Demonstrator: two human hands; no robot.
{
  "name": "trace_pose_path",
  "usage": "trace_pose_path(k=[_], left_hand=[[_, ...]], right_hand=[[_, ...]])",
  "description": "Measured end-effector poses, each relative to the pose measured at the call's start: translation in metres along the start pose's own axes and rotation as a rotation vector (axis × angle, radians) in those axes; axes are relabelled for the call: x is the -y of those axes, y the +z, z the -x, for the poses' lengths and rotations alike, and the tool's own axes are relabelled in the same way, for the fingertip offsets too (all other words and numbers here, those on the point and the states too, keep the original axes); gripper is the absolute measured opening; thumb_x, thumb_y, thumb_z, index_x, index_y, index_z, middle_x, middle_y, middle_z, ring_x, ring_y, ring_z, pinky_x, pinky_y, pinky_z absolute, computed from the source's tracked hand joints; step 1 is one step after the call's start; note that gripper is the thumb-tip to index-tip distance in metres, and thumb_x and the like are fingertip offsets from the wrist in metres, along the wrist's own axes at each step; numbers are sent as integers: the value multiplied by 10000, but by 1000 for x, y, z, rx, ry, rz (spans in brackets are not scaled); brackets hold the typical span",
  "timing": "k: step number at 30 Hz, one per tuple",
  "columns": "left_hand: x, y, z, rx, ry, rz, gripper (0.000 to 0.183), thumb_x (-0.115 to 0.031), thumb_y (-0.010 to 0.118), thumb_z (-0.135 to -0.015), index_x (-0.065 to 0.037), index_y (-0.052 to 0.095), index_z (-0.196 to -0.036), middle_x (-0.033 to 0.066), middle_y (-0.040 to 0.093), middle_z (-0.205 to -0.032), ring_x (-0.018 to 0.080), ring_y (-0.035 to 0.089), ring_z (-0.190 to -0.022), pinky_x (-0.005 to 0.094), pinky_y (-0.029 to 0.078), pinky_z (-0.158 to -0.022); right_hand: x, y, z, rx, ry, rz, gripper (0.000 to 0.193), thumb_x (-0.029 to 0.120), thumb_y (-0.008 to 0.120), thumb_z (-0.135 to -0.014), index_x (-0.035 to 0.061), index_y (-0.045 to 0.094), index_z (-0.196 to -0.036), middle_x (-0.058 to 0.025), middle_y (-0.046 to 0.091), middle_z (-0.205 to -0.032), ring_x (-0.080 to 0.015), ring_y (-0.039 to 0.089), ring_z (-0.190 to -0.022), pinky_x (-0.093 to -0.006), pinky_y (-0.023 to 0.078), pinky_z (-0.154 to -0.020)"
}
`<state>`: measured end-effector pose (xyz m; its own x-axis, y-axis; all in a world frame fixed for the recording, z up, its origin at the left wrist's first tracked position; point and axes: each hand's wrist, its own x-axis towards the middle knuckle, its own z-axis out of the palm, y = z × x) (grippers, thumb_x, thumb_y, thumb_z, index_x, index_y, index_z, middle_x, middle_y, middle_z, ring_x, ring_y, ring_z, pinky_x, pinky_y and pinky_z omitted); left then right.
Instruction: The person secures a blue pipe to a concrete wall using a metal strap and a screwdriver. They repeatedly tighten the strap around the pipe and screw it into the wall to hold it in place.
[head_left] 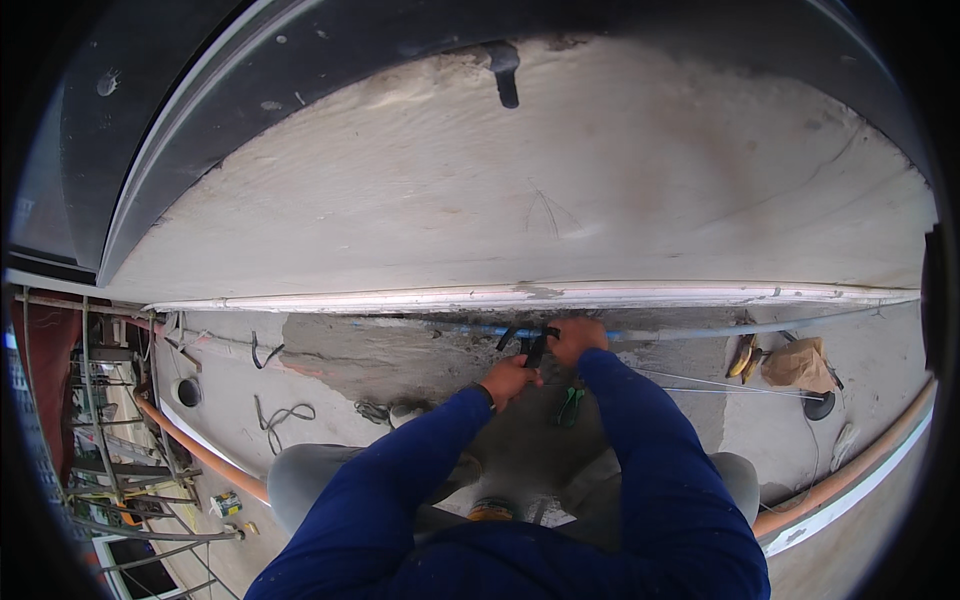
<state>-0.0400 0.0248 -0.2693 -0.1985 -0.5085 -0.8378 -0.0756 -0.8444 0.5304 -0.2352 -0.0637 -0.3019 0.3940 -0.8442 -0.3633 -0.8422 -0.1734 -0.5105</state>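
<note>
Both hands [545,360] meet at the pipe [700,331] below the wall [520,200]; bag [797,364] right.

black strap [530,345] | looped around blue pipe [470,327] | below wall edge

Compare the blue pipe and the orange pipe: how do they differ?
The blue pipe is thin and runs along the wall base under the white ledge; the orange pipe is thicker and lies at the outer slab edge. The right hand rests at the blue pipe; the orange pipe is untouched. Both are long and horizontal.
</note>
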Motion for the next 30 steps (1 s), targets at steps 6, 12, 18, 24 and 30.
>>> trace_pose_path(k=[6,12,18,24,30], left_hand=[[-25,-4,52,157,-83,-333,197,-233,668,-1036,-88,679,-1169,1,770,-1095,83,524,-656,285,486,-603],[-52,-25,26,-44,82,-250,269,-201,680,-1044,-57,688,-1271,4,773,-1154,101,611,-865,311,553,-790],[-49,-25,-8,-268,624,-334,452,-93,707,-989,-12,590,-1418,117,692,-1279,182,661,-1051,357,560,-906],[-24,9,22,-649,688,-649,506,13,644,-899,-63,607,-1398,188,640,-1357,308,680,-1184,394,562,-982],[12,8,-8,-385,873,-789,529,62,567,-869,-82,617,-1376,180,629,-1425,397,631,-1281,489,533,-1042]], right_hand=[[2,-3,1,41,42,11,415,474,677,-952,218,789,-1259,-106,803,-1123,-335,740,-1109,-497,568,-1006],[5,-22,3,122,73,11,442,532,695,-945,214,798,-1235,-112,810,-1093,-346,749,-1087,-492,572,-973],[13,-18,5,54,29,-10,463,559,703,-935,190,809,-1195,-141,810,-1043,-360,757,-1054,-498,574,-958],[5,-16,2,77,43,19,488,571,690,-934,125,834,-1069,-174,804,-1010,-373,760,-1046,-502,584,-944],[4,-4,-4,58,81,93,594,617,675,-935,46,839,-928,-207,798,-984,-389,772,-992,-499,601,-918]])
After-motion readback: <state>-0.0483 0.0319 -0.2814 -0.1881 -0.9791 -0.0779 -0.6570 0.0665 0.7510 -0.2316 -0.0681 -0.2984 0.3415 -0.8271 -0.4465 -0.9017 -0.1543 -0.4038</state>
